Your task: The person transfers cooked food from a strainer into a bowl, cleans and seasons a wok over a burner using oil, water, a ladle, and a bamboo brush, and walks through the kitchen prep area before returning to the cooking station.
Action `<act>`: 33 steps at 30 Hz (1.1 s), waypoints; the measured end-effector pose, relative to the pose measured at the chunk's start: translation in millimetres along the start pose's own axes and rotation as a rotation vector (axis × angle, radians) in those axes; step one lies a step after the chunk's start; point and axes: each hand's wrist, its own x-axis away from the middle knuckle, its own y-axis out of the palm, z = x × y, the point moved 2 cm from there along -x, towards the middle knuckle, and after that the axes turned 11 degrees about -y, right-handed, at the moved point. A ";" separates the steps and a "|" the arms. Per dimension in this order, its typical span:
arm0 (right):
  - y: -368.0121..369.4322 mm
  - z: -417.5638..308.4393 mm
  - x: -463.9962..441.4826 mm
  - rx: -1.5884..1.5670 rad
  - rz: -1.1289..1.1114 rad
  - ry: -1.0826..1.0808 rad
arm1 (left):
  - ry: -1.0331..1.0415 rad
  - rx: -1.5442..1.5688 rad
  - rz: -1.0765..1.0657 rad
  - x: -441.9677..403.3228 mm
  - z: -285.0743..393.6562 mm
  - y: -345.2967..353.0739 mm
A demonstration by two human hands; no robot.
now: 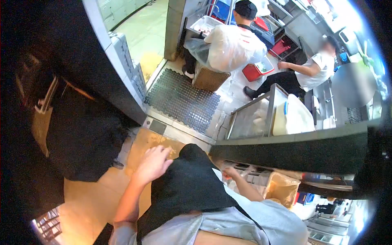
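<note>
My left hand (154,162) hangs in front of my body, at the edge of my black apron (185,175). Its fingers are loosely stretched, and nothing shows in them. Beneath it lies a tan floor surface (141,143). On the other side of the apron is my right hand (231,172), small and partly blurred, beside clear containers (255,176). Its fingers look bent, but whether they hold anything cannot be made out. A tan plastic-lined bin (281,188) stands past my right forearm.
Beyond a doorway lies a black perforated mat (181,98). A person in white (234,45) stands at a sink, near a red-and-white cooler (257,70). Another person (312,69) sits to the right, behind a metal cart (255,114). A dark wall edge (294,153) runs along my right.
</note>
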 end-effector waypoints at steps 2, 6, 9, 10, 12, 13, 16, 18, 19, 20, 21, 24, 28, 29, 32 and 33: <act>10.5 35.2 -23.8 -0.088 0.055 0.104 | 0.117 -0.009 -0.050 -55.8 0.5 -13.1; 32.1 38.4 -38.9 -0.132 0.028 -0.060 | 0.318 -0.074 -0.254 -152.8 15.5 -15.3; 17.7 11.8 -82.6 -0.196 0.009 -0.220 | 0.333 -0.109 -0.414 -218.0 26.7 -14.3; 7.8 1.1 -90.9 -0.218 -0.022 -0.231 | 0.324 -0.106 -0.422 -236.4 36.6 -25.5; 9.2 -19.9 -102.4 -0.294 -0.070 -0.243 | 0.325 -0.135 -0.299 -275.5 49.0 -52.4; -1.8 -41.0 -122.6 -0.321 -0.087 -0.269 | 0.390 -0.050 -0.159 -294.1 51.7 -60.0; -43.6 -102.9 -189.3 0.300 -0.155 -0.425 | 0.348 0.064 -0.260 -354.3 45.7 -72.1; -70.5 -210.2 -161.1 -0.654 0.253 0.030 | 0.322 -0.025 -0.337 -394.6 26.7 -71.9; -87.0 -233.9 -168.2 -0.664 0.268 0.012 | 0.285 -0.019 -0.380 -418.2 14.2 -69.1; -102.9 -251.0 -174.2 -0.673 0.283 -0.005 | 0.247 -0.012 -0.424 -442.9 -0.9 -64.2; -117.1 -269.2 -174.0 -0.693 0.312 -0.028 | 0.211 0.073 -0.463 -471.7 -23.6 -50.7; -141.5 -287.6 -176.5 -0.742 0.411 0.008 | -0.004 0.292 -0.512 -552.1 -120.5 9.0; -126.7 -264.1 -154.4 -0.898 0.416 -0.019 | -0.729 0.399 -0.661 -594.5 -314.8 162.2; -115.0 -217.7 -160.4 -1.069 0.226 -0.139 | -0.823 0.367 -0.678 -588.7 -333.4 175.1; -100.6 -383.4 -96.4 -0.545 0.575 0.305 | -0.779 0.216 -0.821 -574.3 -332.5 169.7; -93.4 -350.9 -86.9 -0.337 0.423 0.144 | -0.734 0.169 -0.870 -573.1 -328.5 160.8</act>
